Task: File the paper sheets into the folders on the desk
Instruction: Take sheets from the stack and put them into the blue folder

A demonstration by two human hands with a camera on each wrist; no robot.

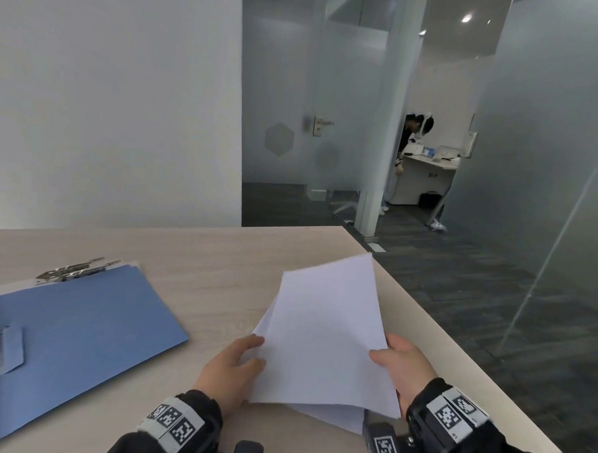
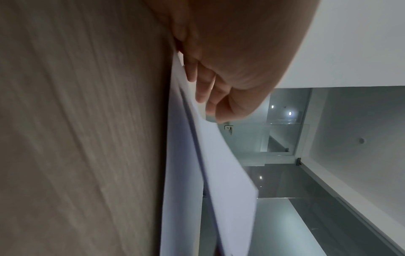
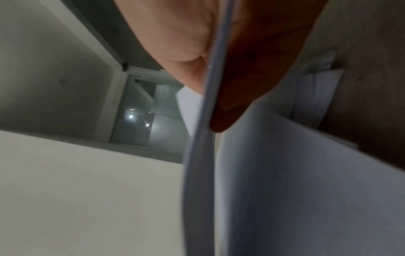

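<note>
Lying open at our left on the desk, the blue folder waits; our left hand and right hand pinch the paper sheets by their side edges, lifted. Next, we judge, comes carrying them leftward.

Dim, even indoor light; wrist views blurred, shadowed close up; head view edges bowed.

No readable txt, nos. or brands from my feed. I only get black-and-white square coded marker tags on the dark wrist bands; white paper sheets look blank.
</note>
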